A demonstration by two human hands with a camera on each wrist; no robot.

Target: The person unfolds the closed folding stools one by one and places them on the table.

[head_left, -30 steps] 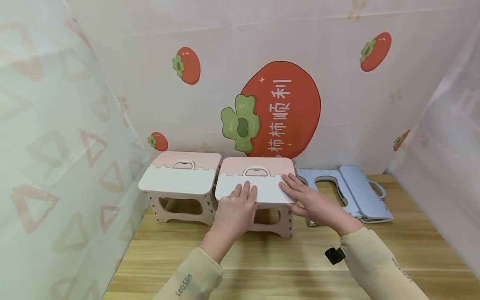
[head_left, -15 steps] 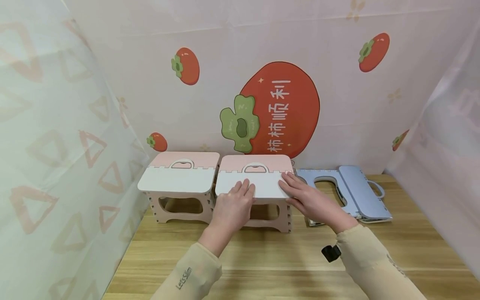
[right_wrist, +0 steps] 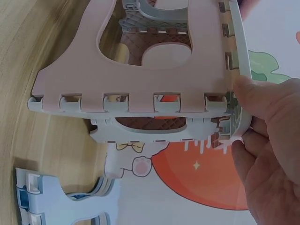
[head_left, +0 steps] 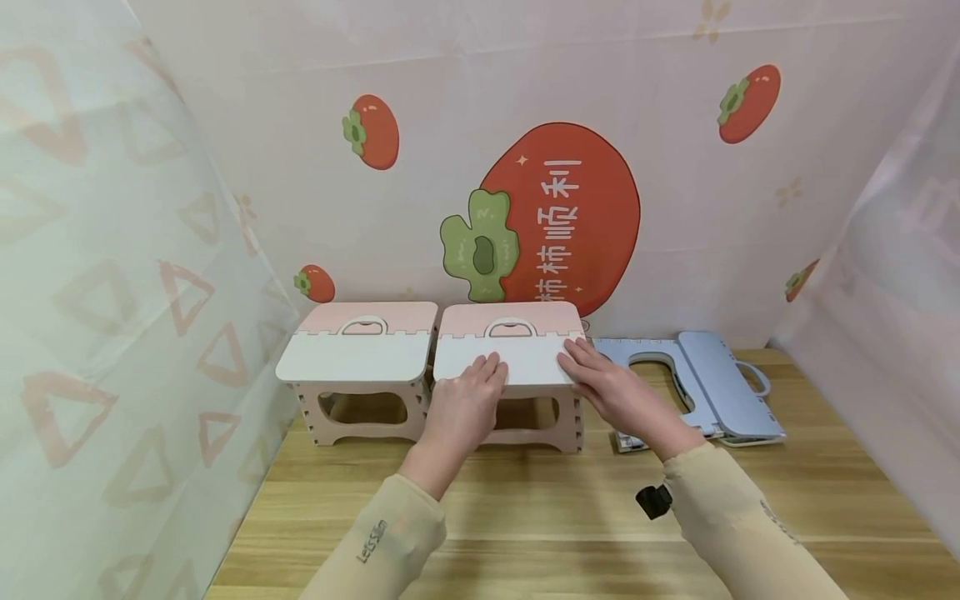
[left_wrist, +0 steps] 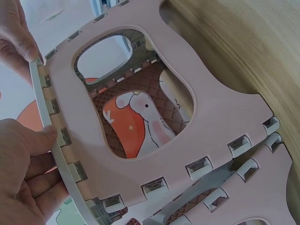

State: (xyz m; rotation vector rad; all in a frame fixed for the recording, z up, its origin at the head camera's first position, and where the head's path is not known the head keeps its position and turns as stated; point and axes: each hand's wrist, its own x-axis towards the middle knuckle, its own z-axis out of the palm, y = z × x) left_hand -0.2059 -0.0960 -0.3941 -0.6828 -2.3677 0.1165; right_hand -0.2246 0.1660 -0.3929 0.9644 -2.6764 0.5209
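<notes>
In the head view, a pink folding stool (head_left: 510,317) with a white front half on its top and a handle loop stands unfolded. My left hand (head_left: 465,400) rests on the front of that top, fingers extended over it. The fingers of my right hand (head_left: 611,387) lie over its front right corner. The left wrist view has my left thumb at the edge of the stool top (left_wrist: 65,183). In the right wrist view, my right thumb touches the edge near the corner of the stool (right_wrist: 140,82); the fingertips are partly hidden behind the top.
A matching pink and white stool (head_left: 360,354) stands unfolded close on the left. At the right, a blue folding stool (head_left: 716,383) lies folded on the wooden table (head_left: 525,533). A sheet printed with persimmons (head_left: 570,217) hangs behind the stools.
The middle stool has slid back toward the printed sheet, its front edge now nearly in line with the left stool's. Both hands moved with it. The left and blue stools have stayed put.
</notes>
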